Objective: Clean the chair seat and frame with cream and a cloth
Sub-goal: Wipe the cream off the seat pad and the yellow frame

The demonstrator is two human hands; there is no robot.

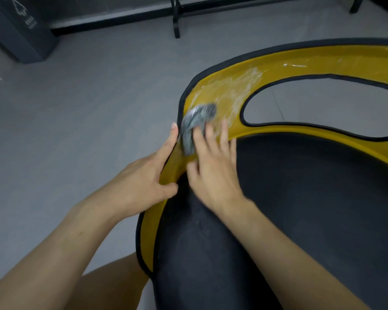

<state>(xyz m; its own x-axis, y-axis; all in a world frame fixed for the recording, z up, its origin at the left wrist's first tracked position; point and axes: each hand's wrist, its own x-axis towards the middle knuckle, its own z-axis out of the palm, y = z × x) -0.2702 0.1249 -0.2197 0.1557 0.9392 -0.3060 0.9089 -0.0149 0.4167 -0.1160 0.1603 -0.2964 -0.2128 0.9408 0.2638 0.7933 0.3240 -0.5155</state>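
The chair has a yellow frame (278,63) with black edging and a black seat (311,209). White cream is smeared over the frame's curved left corner (235,86). My right hand (213,173) presses a grey cloth (196,124) flat onto that corner with straight fingers; the hand is blurred. My left hand (143,184) grips the frame's outer left edge, its index finger stretched along the black trim and its thumb on the yellow inner face.
Grey floor (87,119) spreads to the left. A dark bin (18,30) stands at the top left. Black metal furniture legs (176,16) cross the top. My bare knee (112,285) shows at the bottom.
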